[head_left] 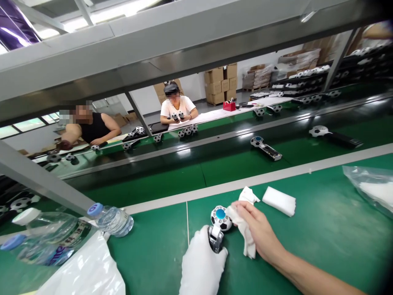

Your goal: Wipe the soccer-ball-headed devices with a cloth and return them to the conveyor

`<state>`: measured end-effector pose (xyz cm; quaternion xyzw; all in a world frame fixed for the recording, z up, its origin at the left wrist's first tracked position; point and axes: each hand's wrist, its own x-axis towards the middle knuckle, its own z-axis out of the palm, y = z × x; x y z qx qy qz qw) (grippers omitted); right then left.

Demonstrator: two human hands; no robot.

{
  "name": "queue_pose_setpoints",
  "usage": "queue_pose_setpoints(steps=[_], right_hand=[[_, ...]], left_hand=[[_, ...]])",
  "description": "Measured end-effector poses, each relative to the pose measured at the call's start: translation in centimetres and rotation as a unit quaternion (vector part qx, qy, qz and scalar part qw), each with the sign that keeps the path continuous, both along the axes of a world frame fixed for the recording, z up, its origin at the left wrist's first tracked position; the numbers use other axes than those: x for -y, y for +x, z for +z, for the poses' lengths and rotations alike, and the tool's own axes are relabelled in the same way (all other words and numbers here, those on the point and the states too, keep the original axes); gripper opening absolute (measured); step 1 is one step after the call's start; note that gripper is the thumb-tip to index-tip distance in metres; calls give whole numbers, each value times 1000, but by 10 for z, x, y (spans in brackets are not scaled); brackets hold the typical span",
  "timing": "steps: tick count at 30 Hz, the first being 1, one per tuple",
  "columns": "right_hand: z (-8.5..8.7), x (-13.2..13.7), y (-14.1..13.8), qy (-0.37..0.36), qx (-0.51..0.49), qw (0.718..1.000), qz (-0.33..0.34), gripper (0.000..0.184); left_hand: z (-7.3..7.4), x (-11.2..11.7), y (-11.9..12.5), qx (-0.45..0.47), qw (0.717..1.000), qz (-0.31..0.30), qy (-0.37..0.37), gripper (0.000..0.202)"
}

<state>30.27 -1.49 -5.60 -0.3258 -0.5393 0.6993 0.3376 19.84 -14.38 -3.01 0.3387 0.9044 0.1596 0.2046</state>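
My left hand (203, 262), in a white glove, is wrapped round the dark handle of a device with a football-patterned round head (221, 221). A blue disc sits in the middle of that head, facing up. Most of the handle is hidden under the glove. Bare and pinched, my right hand (256, 229) grips a crumpled white cloth (246, 235), one edge of it at the right side of the head. Just behind the fingers lies another white crumpled piece (248, 195), perhaps part of the same cloth. A white block (279, 200) rests to the right.
Several water bottles (112, 220) lie or stand at the left beside a white plastic sheet (89, 266). A clear bag (371, 188) is at the right. Beyond the bench edge runs a green conveyor (172, 176) carrying similar devices (265, 147). Two people sit across it, under a metal beam.
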Motion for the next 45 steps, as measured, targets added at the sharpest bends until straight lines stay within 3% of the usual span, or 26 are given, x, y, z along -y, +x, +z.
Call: queue_pose_setpoints(steps=[2,4,7,9,11,15,18,22,25,29,34,38,42,45], right_hand=[[-8,3,19,118,66,989,54,28],[-10,2,39,225,108,959,135,29],[-2,-5,64,341,164,885,271,27],[4,-10,76,379,206,836,340,41],[5,-15,83,412,232,805,358,51],[-3,-19,83,516,239,773,283,32],[-1,-17,73,517,229,781,266,27],[24,-12,47,440,154,853,234,19],[40,-16,19,382,105,899,186,15],[35,-32,-8,280,133,931,192,13],[25,-46,-6,208,162,942,208,18],[40,-32,2,283,155,914,246,14],[57,-18,1,439,179,821,319,15],[62,-21,-4,513,214,752,354,15]], left_hand=[[1,-1,0,-8,1000,-8,0,35],[3,-2,1,-10,1000,-6,-3,32],[4,-3,2,-4,1000,4,-8,36],[3,-2,2,2,1000,5,-9,40],[2,0,1,9,1000,-4,-9,48],[0,5,-2,2,1000,-24,-11,60],[0,6,0,-19,1000,-21,-6,51],[0,2,5,-35,999,-22,20,27],[1,-2,9,-25,999,-16,41,24],[6,-6,12,-38,998,-20,40,30],[10,-8,15,-30,998,-14,58,34],[6,-9,17,-45,997,-13,55,33],[2,-10,17,-66,996,-21,57,22],[3,-9,17,-66,997,-27,39,27]])
